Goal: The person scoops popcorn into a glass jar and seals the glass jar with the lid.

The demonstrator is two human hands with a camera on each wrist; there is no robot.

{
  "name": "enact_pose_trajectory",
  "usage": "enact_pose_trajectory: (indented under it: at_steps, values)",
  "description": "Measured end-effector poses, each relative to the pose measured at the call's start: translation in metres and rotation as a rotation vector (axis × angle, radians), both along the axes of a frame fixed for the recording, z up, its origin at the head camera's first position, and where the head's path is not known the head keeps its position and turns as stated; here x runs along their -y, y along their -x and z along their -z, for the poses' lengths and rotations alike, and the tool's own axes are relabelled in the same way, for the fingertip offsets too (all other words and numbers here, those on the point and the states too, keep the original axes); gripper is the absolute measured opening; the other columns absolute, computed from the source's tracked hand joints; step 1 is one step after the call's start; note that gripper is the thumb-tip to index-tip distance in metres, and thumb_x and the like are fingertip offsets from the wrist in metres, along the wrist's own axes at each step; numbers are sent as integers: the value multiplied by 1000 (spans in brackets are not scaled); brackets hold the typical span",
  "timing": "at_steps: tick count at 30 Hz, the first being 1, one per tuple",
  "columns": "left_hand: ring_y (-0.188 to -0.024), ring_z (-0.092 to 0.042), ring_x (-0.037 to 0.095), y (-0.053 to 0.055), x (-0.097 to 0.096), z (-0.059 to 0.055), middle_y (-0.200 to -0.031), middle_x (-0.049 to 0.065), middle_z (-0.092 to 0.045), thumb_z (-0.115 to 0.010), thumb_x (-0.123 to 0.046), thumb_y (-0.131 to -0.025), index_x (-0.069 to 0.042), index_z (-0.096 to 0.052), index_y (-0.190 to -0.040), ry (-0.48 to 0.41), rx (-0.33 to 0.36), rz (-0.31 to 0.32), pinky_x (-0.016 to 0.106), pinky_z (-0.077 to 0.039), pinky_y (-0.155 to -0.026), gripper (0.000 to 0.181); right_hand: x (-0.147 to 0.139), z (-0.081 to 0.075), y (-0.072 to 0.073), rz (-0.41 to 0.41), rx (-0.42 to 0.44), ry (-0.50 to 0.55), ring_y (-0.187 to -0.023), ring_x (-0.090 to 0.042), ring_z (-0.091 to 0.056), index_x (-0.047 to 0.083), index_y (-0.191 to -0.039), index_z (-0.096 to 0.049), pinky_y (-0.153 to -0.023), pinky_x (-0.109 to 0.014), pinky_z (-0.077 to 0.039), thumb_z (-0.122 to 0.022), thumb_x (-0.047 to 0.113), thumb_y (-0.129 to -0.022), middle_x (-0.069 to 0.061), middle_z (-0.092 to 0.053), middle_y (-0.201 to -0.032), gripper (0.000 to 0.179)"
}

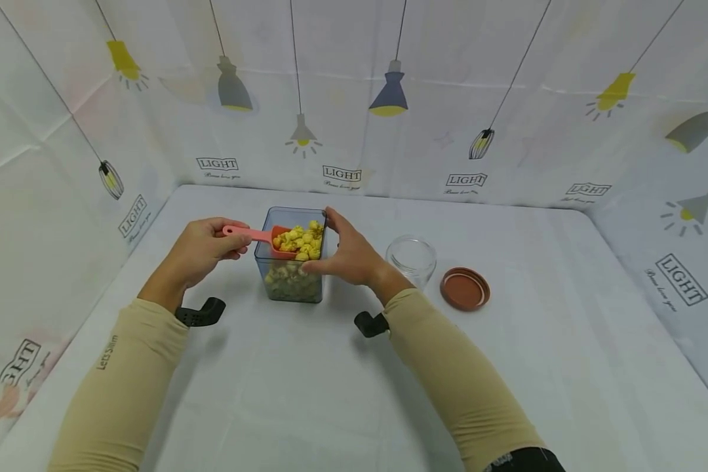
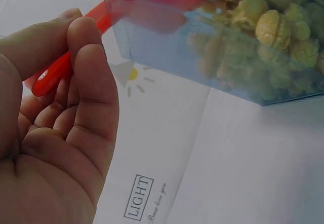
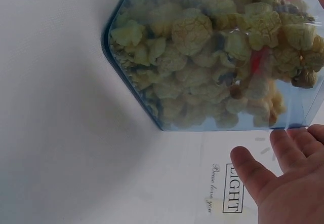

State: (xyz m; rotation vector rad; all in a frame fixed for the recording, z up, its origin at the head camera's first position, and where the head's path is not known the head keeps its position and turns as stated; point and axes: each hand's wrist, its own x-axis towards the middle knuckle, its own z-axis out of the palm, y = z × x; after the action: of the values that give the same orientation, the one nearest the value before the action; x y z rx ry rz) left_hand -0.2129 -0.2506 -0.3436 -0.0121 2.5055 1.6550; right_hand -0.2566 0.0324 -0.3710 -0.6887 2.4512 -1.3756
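A bluish clear plastic container stands on the white table, holding yellow popcorn. My left hand pinches the handle of a red scoop between thumb and fingers. The scoop's bowl lies inside the container's mouth, among the popcorn. On the container's right side is my right hand, its thumb at the front and its fingers at the back corner. In the right wrist view, fingertips touch the container wall, and popcorn shows through it. The left wrist view shows the scoop handle in the pinch.
A clear glass jar without a lid stands right of the right hand, partly behind the forearm. A brown round lid lies beside it. White cloth printed with lamps hangs behind and at the sides of the table.
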Motion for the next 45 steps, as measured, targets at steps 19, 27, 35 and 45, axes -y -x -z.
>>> enact_pose_trajectory:
  at_steps: [19, 27, 35, 45]
  values:
    - [-86, -63, 11, -5, 9, 6, -106, 15, -63, -62, -21, -102, 9, -53, -134, -103, -13, -35, 22, -54, -82, 45, -1, 0, -1, -8, 4, 12, -147, -21, -26, 12, -161, -11, -116, -50, -25, -85, 39, -78, -4, -24, -164, 114]
    - [-86, -63, 14, -5, 12, 11, -97, 3, -66, -65, -22, -100, 10, -52, -133, -167, -35, -45, 22, -55, -81, 48, -2, 0, -1, -12, 20, 17, -148, -19, -25, 14, -161, -10, -116, -49, -25, -84, 39, -78, -2, -23, -164, 114]
    - [-84, -61, 11, -5, 14, 10, -96, 3, -64, -63, -21, -101, 10, -52, -133, -174, -44, -40, 21, -55, -80, 47, -2, -2, -1, -8, 30, 17, -148, -19, -25, 14, -161, -11, -116, -50, -25, -85, 38, -79, -2, -23, -164, 113]
    - [-82, -62, 10, -6, 14, 4, -90, -3, -67, -65, -23, -100, 11, -53, -131, -182, -72, -44, 21, -55, -79, 48, -2, -3, -1, -3, 21, 1, -148, -19, -26, 14, -161, -11, -116, -52, -25, -85, 40, -78, -3, -24, -164, 114]
